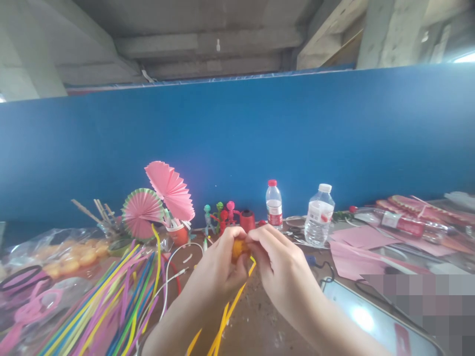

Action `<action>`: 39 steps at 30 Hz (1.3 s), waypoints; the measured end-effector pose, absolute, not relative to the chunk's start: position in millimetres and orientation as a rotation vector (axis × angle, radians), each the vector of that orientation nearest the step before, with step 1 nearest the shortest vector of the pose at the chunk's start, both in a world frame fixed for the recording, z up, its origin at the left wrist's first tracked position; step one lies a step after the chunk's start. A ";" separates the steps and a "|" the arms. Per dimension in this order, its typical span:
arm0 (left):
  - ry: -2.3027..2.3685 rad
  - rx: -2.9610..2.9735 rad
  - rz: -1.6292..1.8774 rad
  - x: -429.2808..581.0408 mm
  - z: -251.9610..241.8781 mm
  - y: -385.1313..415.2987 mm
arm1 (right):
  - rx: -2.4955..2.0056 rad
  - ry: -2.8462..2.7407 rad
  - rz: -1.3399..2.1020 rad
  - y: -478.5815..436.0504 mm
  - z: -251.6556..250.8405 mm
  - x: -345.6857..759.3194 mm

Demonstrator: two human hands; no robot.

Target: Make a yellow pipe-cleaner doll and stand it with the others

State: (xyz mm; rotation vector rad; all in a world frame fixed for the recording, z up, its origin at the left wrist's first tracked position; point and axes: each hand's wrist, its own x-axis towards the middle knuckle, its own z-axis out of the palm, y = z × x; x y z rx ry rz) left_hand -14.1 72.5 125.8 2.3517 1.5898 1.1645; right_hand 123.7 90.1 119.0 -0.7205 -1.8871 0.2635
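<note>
My left hand and my right hand meet over the middle of the table. Between them is a small orange-yellow coil, apparently of wound pipe cleaner. My left fingers are curled around its left side, while the fingertips of my right hand pinch at its upper right. Yellow strands run from below the coil toward the near table edge. The part of the coil under my fingertips is hidden.
Colourful pipe cleaners lie on the left beside a plastic bag. Paper fans rise from a red cup. Small figures, a spool and bottles line the back. A lit tablet-like device lies right.
</note>
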 end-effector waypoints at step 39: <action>1.622 2.370 1.004 -22.1 133.3 67.1 | -0.607 -1.932 0.397 94.0 114.3 119.6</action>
